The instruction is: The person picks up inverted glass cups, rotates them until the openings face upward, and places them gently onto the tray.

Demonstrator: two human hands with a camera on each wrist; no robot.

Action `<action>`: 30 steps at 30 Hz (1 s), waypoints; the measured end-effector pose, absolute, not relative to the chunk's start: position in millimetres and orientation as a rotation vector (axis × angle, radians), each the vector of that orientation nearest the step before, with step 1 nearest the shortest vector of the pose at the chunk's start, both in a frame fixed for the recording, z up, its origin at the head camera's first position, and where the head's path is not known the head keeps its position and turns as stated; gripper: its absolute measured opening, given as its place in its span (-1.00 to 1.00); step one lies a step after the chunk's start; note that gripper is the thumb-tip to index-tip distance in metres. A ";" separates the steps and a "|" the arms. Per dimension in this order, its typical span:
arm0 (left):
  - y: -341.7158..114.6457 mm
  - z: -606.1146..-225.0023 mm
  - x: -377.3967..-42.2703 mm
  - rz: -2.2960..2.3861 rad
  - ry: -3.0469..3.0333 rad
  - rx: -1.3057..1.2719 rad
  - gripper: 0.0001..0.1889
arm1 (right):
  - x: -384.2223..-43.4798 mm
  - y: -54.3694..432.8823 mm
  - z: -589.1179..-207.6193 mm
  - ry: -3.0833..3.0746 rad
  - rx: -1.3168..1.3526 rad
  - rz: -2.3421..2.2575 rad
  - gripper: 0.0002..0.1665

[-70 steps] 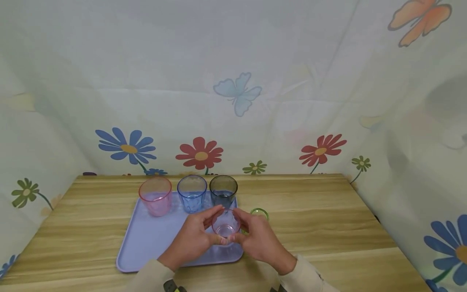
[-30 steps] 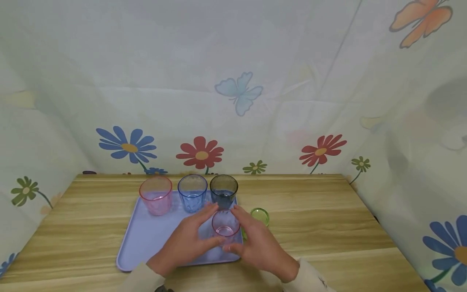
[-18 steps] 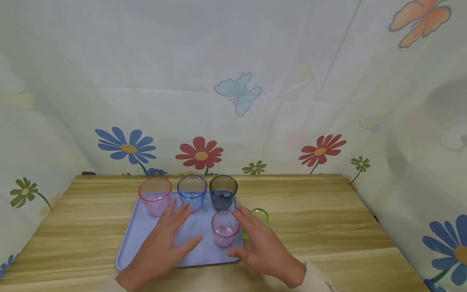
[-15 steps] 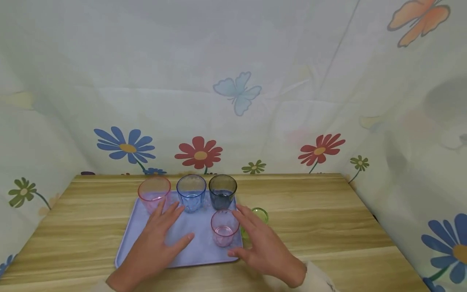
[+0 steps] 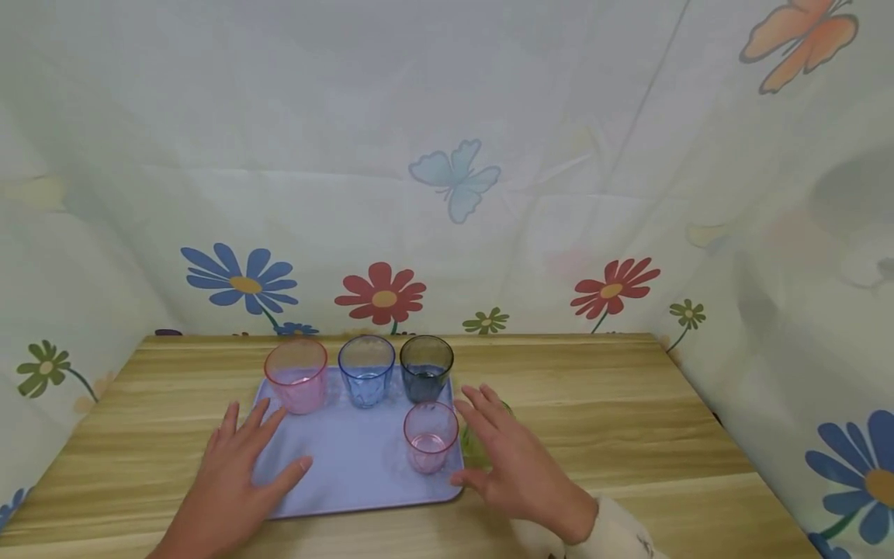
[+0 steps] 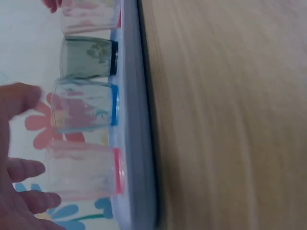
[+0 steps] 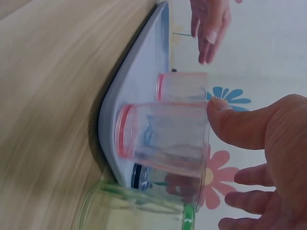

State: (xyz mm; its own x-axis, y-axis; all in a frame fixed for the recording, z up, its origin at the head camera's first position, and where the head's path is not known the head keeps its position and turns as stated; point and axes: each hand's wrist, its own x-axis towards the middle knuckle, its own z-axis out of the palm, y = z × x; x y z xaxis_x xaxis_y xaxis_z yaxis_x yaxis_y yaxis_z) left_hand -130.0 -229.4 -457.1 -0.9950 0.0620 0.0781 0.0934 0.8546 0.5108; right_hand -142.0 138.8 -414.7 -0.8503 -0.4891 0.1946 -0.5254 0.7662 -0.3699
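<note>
In the head view, a small clear pink glass tumbler (image 5: 428, 450) stands upright at the front right of the lavender tray (image 5: 349, 481). My right hand (image 5: 520, 470) hovers just right of it, fingers spread and thumb apart, holding nothing. Partly behind that hand, a green tumbler (image 5: 476, 449) stands upside down on the table beside the tray; the right wrist view shows its thick green base (image 7: 188, 218) uppermost. Over the tray's left edge, my left hand (image 5: 233, 481) is spread and holds nothing, its fingertips below a larger pink tumbler (image 5: 300, 392) in the head view.
Along the tray's back stand the larger pink tumbler, a blue tumbler (image 5: 366, 382) and a dark grey tumbler (image 5: 426, 376), all upright. The wooden table (image 5: 594, 404) extends on both sides of the tray. A flower-printed cloth (image 5: 314, 210) hangs behind and around it.
Both hands were around the small pink tumbler and have let go; it stands on the tray. My left hand has swung left across the tray, and my right hand has drawn slightly right.
</note>
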 end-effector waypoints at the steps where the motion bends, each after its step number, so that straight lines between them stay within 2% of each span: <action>1: -234.6 -459.2 -130.1 -0.831 -2.987 -0.107 0.01 | -142.9 139.9 -414.8 -2.866 0.830 0.636 0.02; 8: -264.1 -475.7 -139.0 -0.900 -3.158 0.033 0.16 | -151.5 145.7 -414.8 -2.874 0.818 0.588 -0.13; 13: -273.9 -480.9 -142.4 -0.962 -3.158 0.024 0.05 | -154.8 149.1 -410.8 -2.921 0.796 0.539 -0.22; 21: -283.3 -483.0 -141.5 -0.886 -3.095 -0.102 -0.27 | -158.8 151.7 -409.2 -2.970 0.753 0.474 -0.36; 30: -283.7 -480.4 -142.5 -0.905 -3.127 -0.080 -0.32 | -168.8 156.0 -409.4 -2.970 0.774 0.430 -0.43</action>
State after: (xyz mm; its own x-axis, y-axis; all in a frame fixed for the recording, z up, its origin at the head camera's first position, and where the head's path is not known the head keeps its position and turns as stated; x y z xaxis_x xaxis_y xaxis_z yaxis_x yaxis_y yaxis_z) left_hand -142.5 -283.7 -480.4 -0.9922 0.0790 -0.0962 0.0154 0.8448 0.5349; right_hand -168.8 156.0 -409.4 -0.8744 -0.4725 0.1103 -0.4843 0.8369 -0.2550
